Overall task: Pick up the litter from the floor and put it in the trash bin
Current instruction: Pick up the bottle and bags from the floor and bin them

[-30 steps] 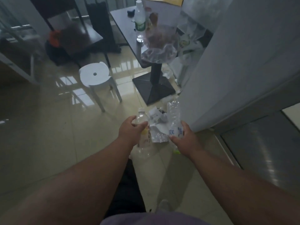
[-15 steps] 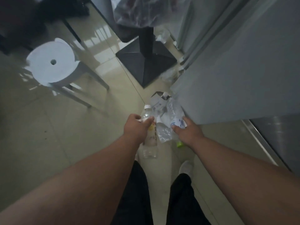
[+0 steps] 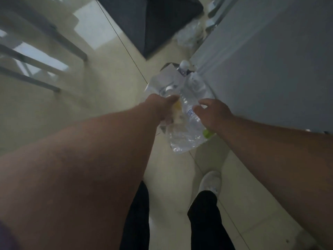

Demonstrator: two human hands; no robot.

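Two hands work over the litter. The left hand (image 3: 162, 107) has its fingers closed around a clear bottle (image 3: 175, 112) with a yellow label. The right hand (image 3: 212, 112) is open, fingers spread, touching a crumpled bottle (image 3: 191, 130) with a green cap; whether it grips, I cannot tell. Both bottles look empty, light, thin and slippery, so holding the middle seems best. More litter (image 3: 169, 78) lies on the floor (image 3: 108, 98) beside the wall (image 3: 261, 69).

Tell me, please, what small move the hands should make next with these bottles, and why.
Probably close the right hand on the clear bottle: its fingers look spread and loose there, while the left hand already grips the yellow-labelled bottle. No trash bin is clearly visible yet.
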